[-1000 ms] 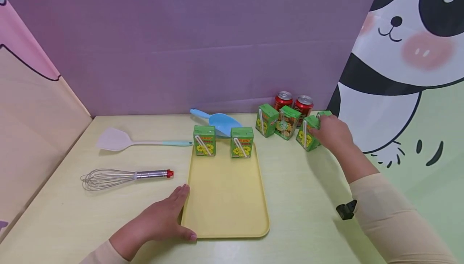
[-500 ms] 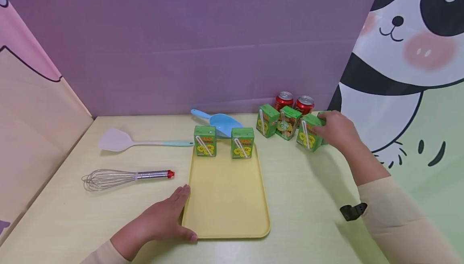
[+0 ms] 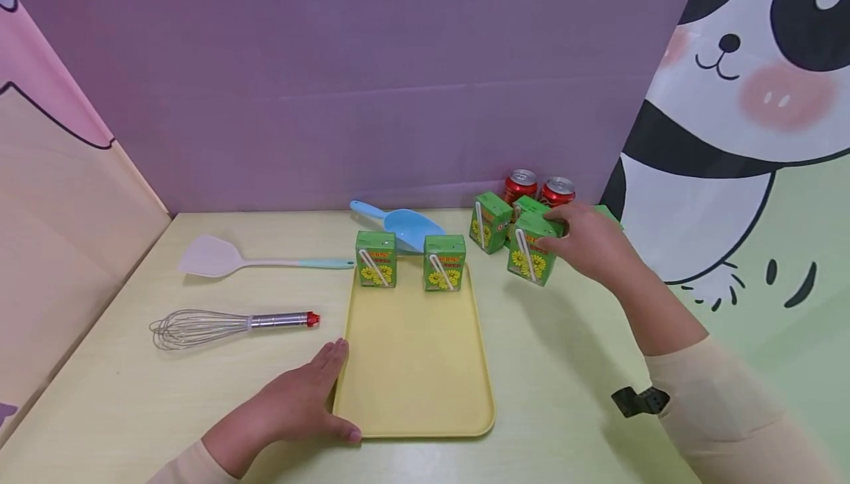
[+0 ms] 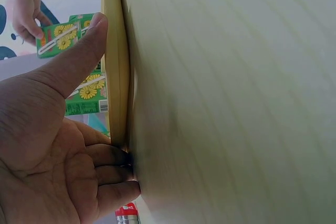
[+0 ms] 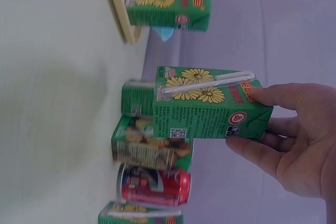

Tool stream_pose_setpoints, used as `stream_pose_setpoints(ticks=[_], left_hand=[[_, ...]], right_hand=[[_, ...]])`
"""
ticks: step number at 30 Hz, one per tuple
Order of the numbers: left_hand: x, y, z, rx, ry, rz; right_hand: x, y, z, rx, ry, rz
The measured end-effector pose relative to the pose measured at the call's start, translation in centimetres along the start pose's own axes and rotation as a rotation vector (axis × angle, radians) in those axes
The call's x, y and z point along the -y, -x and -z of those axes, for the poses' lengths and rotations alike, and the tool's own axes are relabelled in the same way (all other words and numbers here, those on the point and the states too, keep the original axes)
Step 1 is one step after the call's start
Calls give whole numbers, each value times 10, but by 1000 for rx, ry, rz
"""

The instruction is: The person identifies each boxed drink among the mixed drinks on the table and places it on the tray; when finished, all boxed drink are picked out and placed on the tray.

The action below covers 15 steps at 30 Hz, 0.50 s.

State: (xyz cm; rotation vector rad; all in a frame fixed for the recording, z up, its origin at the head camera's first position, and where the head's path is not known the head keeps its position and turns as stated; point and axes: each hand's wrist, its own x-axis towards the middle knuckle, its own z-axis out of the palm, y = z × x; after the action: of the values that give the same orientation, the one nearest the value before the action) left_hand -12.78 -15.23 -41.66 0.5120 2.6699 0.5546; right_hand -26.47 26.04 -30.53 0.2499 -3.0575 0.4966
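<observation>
My right hand (image 3: 591, 244) pinches a green juice box (image 3: 531, 255) near its top, thumb on one side and fingers on the other. The box, with a white straw and yellow flowers on its front, hangs tilted above the table in the right wrist view. My left hand (image 3: 299, 399) spans the near left corner of a yellow tray (image 3: 415, 366), thumb at the front edge and fingers along the left side. Two matching juice boxes, one on the left (image 3: 375, 259) and one on the right (image 3: 444, 263), stand upright at the tray's far end.
Behind the held box stand more juice boxes (image 3: 490, 222) and two red cans (image 3: 521, 185), partly hidden. A blue scoop (image 3: 412, 227) lies beyond the tray. Left of it are a pale spatula (image 3: 212, 257) and a whisk (image 3: 199, 329). A purple backdrop (image 3: 398, 100) closes the far side.
My right hand has lifted the juice box from the right end of the group and carried it left, towards the tray. The left hand has stayed at the tray's corner.
</observation>
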Motion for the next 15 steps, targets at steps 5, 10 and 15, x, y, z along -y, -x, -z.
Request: stream_pose_setpoints(ticks=[5,10,15], left_hand=[[1,0,0,-1,-4,-7],[1,0,0,3,-9,-6],[0,0,0,1,-12,-3]], right_hand=[[27,9,-8,48,-17,58],[52,20,-22,53,-29,163],[73,25,-38,58,-90,246]])
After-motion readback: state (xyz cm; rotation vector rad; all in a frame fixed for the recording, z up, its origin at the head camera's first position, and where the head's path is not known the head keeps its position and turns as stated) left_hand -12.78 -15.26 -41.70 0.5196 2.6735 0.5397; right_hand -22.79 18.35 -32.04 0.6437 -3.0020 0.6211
